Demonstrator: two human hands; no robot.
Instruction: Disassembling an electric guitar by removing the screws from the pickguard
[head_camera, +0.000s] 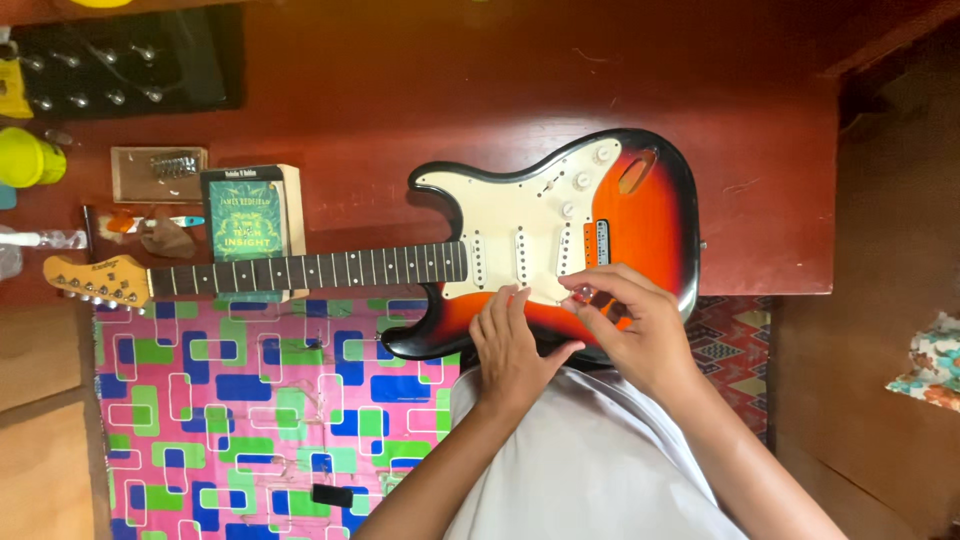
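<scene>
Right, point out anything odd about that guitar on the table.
The sunburst electric guitar has no strings, and its neck rests propped on a green book. Both hands, left hand and right hand, work at its white pickguard.

Guitar (540, 250) lies across table (400, 90) (neck left); book (245, 215) behind neck, mat (240, 400) below.

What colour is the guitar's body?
The guitar body is orange-red fading to black at the edges, with a cream plate. The head view shows it best.
</scene>
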